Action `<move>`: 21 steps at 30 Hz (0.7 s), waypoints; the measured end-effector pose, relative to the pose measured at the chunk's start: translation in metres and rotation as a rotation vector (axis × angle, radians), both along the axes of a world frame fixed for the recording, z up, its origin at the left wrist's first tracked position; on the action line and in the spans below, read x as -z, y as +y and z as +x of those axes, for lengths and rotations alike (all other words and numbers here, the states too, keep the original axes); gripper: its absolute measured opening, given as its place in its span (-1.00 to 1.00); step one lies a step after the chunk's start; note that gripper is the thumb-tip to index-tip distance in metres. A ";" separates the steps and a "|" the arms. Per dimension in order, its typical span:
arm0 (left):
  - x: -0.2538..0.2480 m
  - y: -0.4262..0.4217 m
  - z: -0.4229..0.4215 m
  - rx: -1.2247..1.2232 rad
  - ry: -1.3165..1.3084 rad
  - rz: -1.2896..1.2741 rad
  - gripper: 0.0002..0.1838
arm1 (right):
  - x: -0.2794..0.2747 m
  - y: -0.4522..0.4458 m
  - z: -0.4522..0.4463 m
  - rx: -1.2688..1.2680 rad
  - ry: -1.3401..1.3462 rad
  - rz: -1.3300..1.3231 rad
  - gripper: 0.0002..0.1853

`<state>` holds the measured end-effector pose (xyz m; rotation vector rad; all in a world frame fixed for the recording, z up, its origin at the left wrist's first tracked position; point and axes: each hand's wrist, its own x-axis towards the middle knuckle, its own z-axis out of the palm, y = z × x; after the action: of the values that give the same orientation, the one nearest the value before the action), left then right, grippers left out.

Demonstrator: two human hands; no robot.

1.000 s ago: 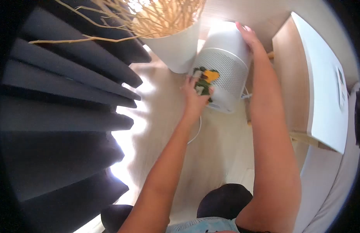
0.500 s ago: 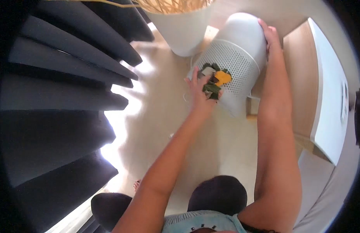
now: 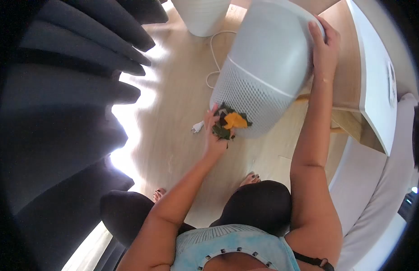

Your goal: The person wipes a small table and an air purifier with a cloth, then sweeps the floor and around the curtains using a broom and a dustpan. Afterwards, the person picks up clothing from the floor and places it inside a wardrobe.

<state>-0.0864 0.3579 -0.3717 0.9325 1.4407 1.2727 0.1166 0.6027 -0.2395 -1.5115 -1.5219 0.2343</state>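
A large white cylinder with a perforated lower part, which looks like an air purifier [image 3: 272, 49], is tilted over the floor in front of me. My right hand [image 3: 326, 49] grips its far right edge, thumb on the side and fingers round the rim. Low on the perforated part, my left hand [image 3: 214, 131] is closed around a bunch of dark green and yellow leaves [image 3: 234, 121], pressed close to the purifier. The leaves hide some of the fingers. A white power plug [image 3: 197, 127] lies on the floor left of that hand.
Dark curtains [image 3: 60, 90] hang along the left, with bright light at their lower edge. A white pot [image 3: 202, 18] stands at the back. To the right are a wood-and-white desk [image 3: 376, 77] and a pale sofa [image 3: 360, 171]. A white cord [image 3: 212, 49] loops across the floor.
The purifier has come nearer to me, with both hands still on it. My left hand and the leaves are lower in view. The plug and my feet now show more.
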 end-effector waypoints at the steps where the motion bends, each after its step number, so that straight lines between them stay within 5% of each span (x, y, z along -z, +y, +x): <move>1: -0.008 -0.009 -0.002 0.021 0.041 -0.036 -0.56 | -0.002 -0.012 0.001 -0.027 0.064 0.008 -0.48; 5: 0.022 -0.052 -0.022 0.230 0.237 0.053 -0.53 | 0.010 -0.096 0.002 -0.015 0.156 0.074 -0.58; 7: 0.031 -0.070 -0.019 0.199 0.116 -0.036 -0.52 | 0.006 -0.135 0.001 -0.048 0.111 0.199 -0.63; 9: 0.042 -0.080 -0.015 0.161 -0.340 -0.346 -0.54 | 0.001 -0.168 0.003 -0.147 0.068 0.297 -0.64; 13: 0.038 -0.097 -0.011 0.171 -0.668 -0.471 -0.55 | -0.010 -0.229 -0.012 -0.237 0.091 0.361 -0.59; 17: 0.064 -0.086 -0.021 0.262 -0.117 -0.766 -0.52 | -0.004 -0.264 0.002 -0.081 -0.046 0.346 -0.55; 19: 0.081 -0.039 -0.043 0.081 0.362 -0.402 -0.42 | 0.012 -0.284 0.031 -0.195 -0.076 0.391 -0.65; 21: 0.049 0.031 -0.053 -0.032 0.667 -0.300 -0.29 | 0.015 -0.296 0.022 -0.165 -0.050 0.407 -0.63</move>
<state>-0.1391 0.3887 -0.4208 1.1847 2.0957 0.7510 0.1389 0.3065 -0.2546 -1.0799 -1.6207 -0.0203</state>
